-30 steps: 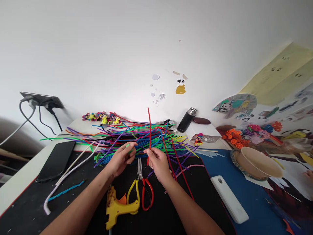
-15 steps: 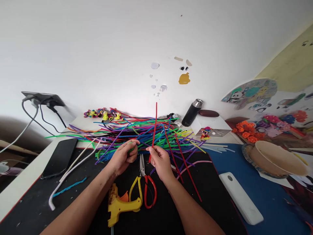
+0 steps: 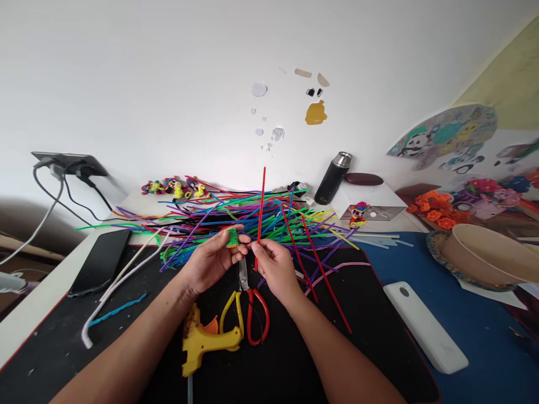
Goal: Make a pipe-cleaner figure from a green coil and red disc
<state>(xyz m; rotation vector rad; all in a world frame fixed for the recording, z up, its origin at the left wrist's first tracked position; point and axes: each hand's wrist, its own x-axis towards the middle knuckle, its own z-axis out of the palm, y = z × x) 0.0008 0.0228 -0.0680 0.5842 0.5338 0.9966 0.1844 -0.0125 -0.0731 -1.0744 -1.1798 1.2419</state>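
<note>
My left hand [image 3: 213, 258] is closed on a small green piece [image 3: 232, 238] with an orange edge, pinched between thumb and fingers. Just to its right, my right hand [image 3: 275, 272] pinches a red pipe cleaner [image 3: 261, 202] that stands nearly upright. The fingertips of both hands are close together. Behind them lies a heap of coloured pipe cleaners [image 3: 202, 224]. Scissors with one yellow and one red handle [image 3: 259, 317] lie below the hands, beside a yellow glue gun [image 3: 210, 342].
A black phone [image 3: 100, 262] and white stems lie left. Small colourful figures [image 3: 174, 188] stand at the back. A black flask [image 3: 333, 178], a white box [image 3: 379, 196], a white power bank [image 3: 425, 327] and a bowl [image 3: 492, 258] are on the right.
My left hand has opened its palm upward, and the green piece now shows clearly. The red pipe cleaner remains in my right hand. The view has shifted slightly.
</note>
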